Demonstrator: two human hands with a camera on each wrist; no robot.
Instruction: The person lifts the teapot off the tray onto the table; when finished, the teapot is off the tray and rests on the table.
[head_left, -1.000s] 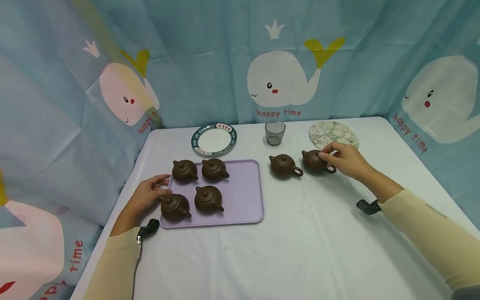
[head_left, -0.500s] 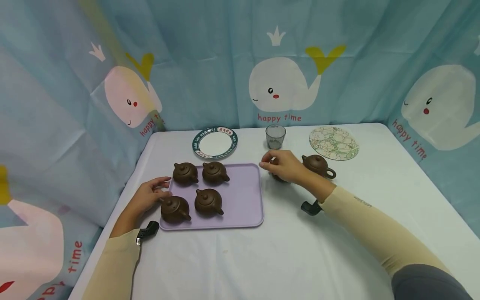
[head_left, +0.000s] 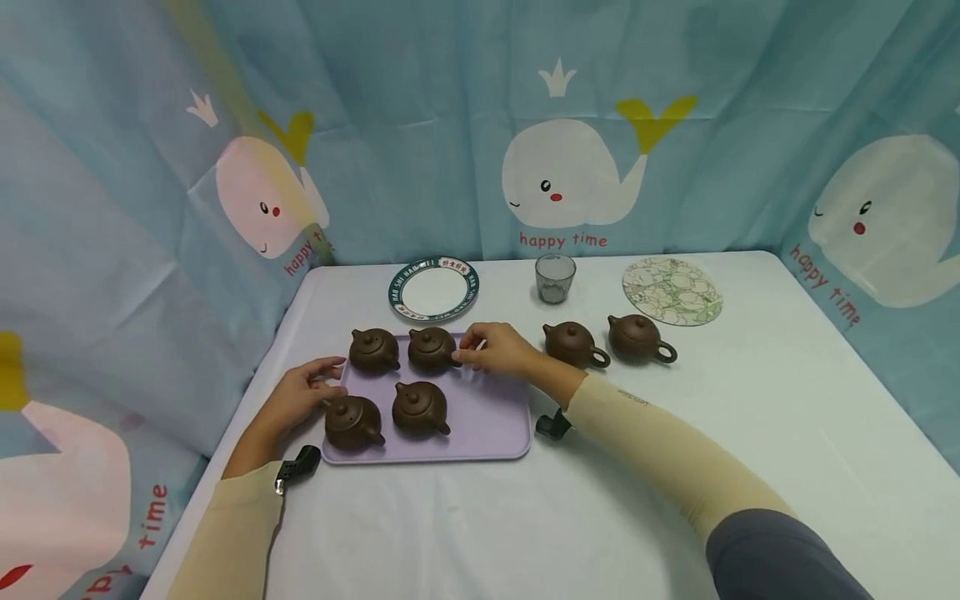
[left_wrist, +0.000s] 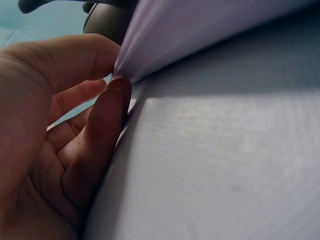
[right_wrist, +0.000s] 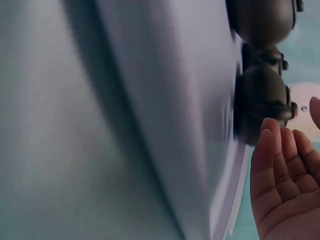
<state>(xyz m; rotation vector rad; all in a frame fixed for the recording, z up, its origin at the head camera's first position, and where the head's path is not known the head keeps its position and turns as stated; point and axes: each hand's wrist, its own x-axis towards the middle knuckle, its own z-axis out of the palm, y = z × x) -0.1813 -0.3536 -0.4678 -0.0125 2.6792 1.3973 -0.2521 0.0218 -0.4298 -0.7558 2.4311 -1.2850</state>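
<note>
My left hand (head_left: 295, 402) holds the left edge of a lilac tray (head_left: 487, 417); the left wrist view shows its fingertips at the rim. Beside its thumb sits the front-left brown clay teapot (head_left: 352, 422). The back-left teapot (head_left: 374, 350) and the front-right teapot (head_left: 420, 408) also stand on the tray. My right hand (head_left: 498, 350) is over the tray's back right part, its fingertips at the handle side of the back-right teapot (head_left: 431, 349). In the right wrist view the fingers (right_wrist: 264, 160) are loosely bent, thumb apart; whether they touch that teapot I cannot tell.
Two more teapots, one nearer (head_left: 572, 343) and one farther right (head_left: 636, 337), stand right of the tray. Behind are a green-rimmed plate (head_left: 433, 315), a glass (head_left: 555, 279) and a round patterned mat (head_left: 672, 291). A whale-print curtain (head_left: 420, 183) surrounds the white table.
My right hand has left the far-right teapot, passed over the one beside it and moved left to the tray. The left hand stays at the tray edge, and the teapots have not moved.
</note>
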